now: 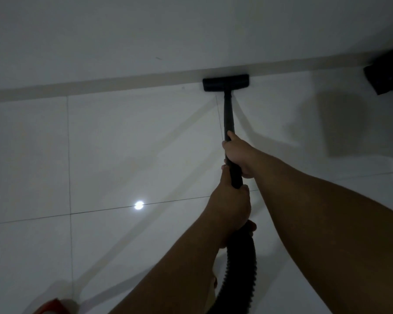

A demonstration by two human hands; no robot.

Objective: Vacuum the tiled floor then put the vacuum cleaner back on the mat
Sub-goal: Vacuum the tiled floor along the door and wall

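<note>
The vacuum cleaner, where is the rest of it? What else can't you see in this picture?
Head view:
- Vacuum body: out of view; the hose runs off the bottom edge.
- Red object: cut off by the bottom edge, too little showing to name.
- Dark object: cut by the right edge, lost in dim light.
- Mat: not in view.
- Left hand fingers: hidden behind the hand and wand.

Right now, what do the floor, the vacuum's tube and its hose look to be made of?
The floor looks like glazed ceramic or porcelain tile: pale, glossy, with thin grout lines and a sharp lamp reflection. The tube, gripped by both hands, looks like matte black plastic, though painted metal is possible in this dim light. The hose seems to be flexible ribbed plastic, as it curves and shows ridges.
</note>
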